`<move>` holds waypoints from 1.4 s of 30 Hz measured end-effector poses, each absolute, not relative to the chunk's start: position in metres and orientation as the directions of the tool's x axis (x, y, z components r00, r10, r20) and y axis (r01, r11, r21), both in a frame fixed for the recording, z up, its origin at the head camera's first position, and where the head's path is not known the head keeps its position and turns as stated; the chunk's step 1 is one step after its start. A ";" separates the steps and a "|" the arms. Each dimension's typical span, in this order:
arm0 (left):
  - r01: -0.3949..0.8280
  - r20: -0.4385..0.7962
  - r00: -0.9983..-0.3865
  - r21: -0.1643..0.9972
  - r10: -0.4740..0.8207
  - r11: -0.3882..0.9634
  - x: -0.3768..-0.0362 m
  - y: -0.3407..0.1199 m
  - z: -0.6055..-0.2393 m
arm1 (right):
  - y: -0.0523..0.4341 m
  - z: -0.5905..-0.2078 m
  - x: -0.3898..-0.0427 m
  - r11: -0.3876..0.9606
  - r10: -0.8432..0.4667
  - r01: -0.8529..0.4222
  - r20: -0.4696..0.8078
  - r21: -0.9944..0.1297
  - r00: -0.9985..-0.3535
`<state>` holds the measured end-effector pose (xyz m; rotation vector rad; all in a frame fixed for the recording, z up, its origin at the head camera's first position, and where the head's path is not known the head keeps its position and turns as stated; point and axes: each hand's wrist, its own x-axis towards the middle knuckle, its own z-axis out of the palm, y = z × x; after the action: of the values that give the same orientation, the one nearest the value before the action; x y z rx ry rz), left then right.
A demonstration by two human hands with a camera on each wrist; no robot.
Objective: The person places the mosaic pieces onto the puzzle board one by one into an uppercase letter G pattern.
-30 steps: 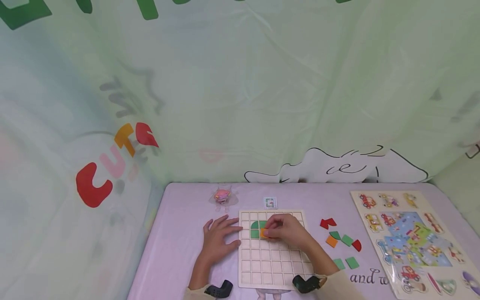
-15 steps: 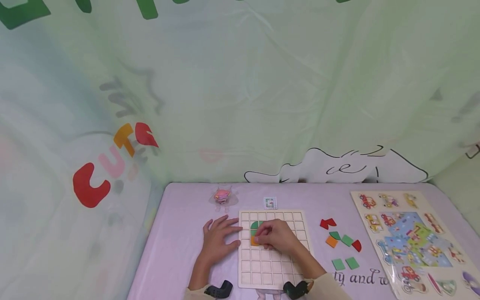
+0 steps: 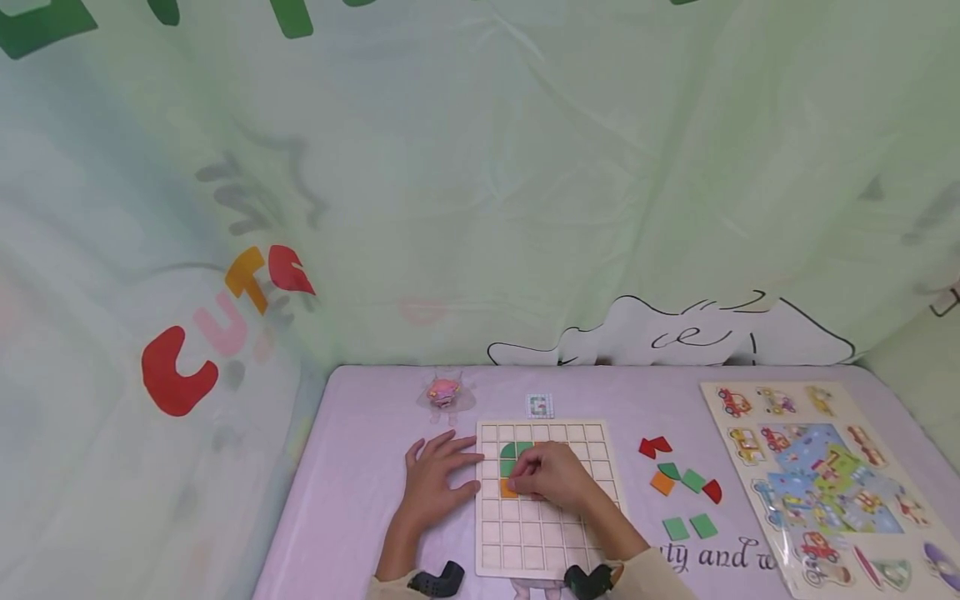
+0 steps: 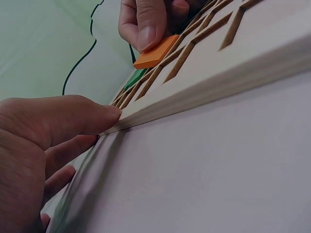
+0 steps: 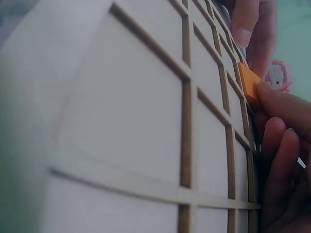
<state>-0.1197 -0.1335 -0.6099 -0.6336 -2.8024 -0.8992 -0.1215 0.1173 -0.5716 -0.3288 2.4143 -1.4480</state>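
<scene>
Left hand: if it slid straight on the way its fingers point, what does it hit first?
The left hand already touches the grid board's left edge; beyond lie the green pieces and the right hand's orange tile, probably.

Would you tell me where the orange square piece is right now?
In the head view the orange square piece sits left of centre on the grid board, just below the green pieces, pinched by the right hand.

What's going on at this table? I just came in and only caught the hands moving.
A person is fitting coloured tiles into a wooden grid board. The right hand pinches an orange tile, tilted over a cell just below the green tiles already on the board. The left hand lies flat on the purple table, fingertips against the board's left edge. More loose tiles wait to the right, beside a vehicle puzzle.
</scene>
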 end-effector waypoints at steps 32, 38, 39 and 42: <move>0.429 0.249 -0.903 0.523 0.350 0.736 -0.119 -0.134 -0.609 | 0.121 -0.565 -0.116 0.444 -0.321 -0.018 -0.140 -0.896 -0.937; 0.440 0.264 -0.898 0.533 0.352 0.723 -0.119 -0.134 -0.607 | 0.134 -0.555 -0.112 0.411 -0.297 0.048 -0.184 -0.910 -0.937; 0.443 0.266 -0.896 0.539 0.354 0.716 -0.119 -0.134 -0.606 | 0.138 -0.553 -0.112 0.420 -0.285 0.053 -0.187 -0.906 -0.940; 0.448 0.268 -0.894 0.549 0.359 0.705 -0.119 -0.134 -0.606 | 0.152 -0.545 -0.112 0.456 -0.244 0.050 -0.179 -0.889 -0.953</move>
<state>-0.1188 -0.1341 -0.6064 -0.6586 -2.7689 -0.9478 -0.1123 0.1516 -0.5448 -0.1669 2.4283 -1.4960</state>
